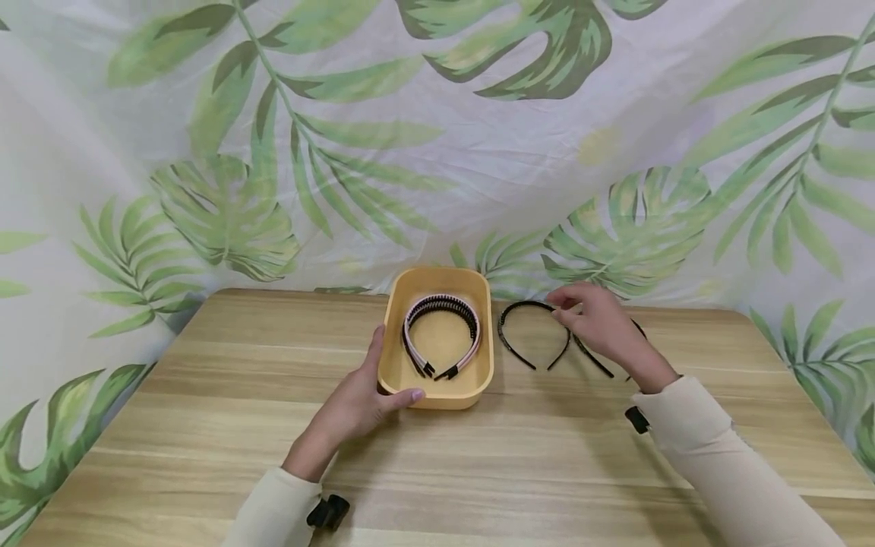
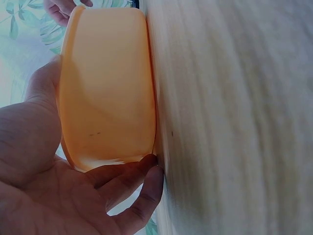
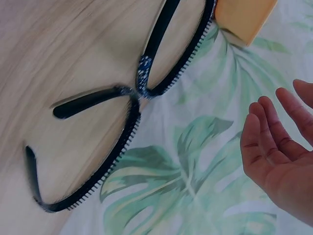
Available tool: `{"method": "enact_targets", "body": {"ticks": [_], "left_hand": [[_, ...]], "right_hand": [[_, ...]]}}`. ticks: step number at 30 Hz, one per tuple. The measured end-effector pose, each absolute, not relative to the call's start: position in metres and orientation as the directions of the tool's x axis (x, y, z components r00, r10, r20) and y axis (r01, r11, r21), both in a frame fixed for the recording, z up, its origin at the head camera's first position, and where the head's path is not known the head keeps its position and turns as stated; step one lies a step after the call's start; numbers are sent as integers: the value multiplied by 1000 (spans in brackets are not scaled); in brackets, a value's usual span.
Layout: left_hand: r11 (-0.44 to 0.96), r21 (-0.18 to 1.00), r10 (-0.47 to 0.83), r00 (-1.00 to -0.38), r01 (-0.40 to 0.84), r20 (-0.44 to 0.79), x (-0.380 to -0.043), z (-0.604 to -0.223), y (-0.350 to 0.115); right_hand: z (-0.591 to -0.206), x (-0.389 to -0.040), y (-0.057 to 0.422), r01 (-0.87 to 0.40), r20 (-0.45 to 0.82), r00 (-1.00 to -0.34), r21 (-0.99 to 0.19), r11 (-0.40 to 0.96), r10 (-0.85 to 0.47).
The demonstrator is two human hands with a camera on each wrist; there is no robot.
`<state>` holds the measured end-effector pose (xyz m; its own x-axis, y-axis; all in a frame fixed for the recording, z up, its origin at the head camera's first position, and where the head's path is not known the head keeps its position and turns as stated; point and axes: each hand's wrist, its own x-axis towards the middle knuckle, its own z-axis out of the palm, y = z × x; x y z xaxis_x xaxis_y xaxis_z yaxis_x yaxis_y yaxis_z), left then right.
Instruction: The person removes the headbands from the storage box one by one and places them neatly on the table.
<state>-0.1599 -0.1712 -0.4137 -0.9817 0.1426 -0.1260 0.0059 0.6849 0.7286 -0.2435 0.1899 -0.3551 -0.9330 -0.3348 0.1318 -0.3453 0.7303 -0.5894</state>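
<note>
My left hand (image 1: 355, 399) grips the near left side of a yellow plastic box (image 1: 440, 279), its thumb over the rim and its fingers along the outer wall (image 2: 107, 83). Inside the box lies a stack of headbands, with black toothed ones (image 1: 443, 304) and a pale pink one (image 1: 469, 355). My right hand (image 1: 601, 323) hovers over the table with loosely bent fingers and nothing in them. Below it are two black toothed headbands. One headband (image 3: 159, 32) with sparkly ends lies beside the box; the other (image 3: 88, 101) is partly hidden by this hand in the head view.
Wood-grain table (image 1: 437, 471) reaches back to a hanging cloth (image 1: 478, 167) printed with green leaves. The box and the headbands lie near the table's far edge. Each sleeve cuff carries a small black device (image 1: 328, 513).
</note>
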Motion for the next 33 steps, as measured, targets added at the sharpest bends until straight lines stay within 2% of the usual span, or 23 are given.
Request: {"method": "enact_targets", "body": {"ticks": [22,33], "left_hand": [[684,730,139,-982,1,-129,-162,-414,-171],[688,726,148,-981,10,-127,-161,-415,-171]], "right_hand": [[-359,-251,149,-393,185,-915,-615,684,-359],[-363,-258,132,-378,172,-915,-676,633,-364]]}}
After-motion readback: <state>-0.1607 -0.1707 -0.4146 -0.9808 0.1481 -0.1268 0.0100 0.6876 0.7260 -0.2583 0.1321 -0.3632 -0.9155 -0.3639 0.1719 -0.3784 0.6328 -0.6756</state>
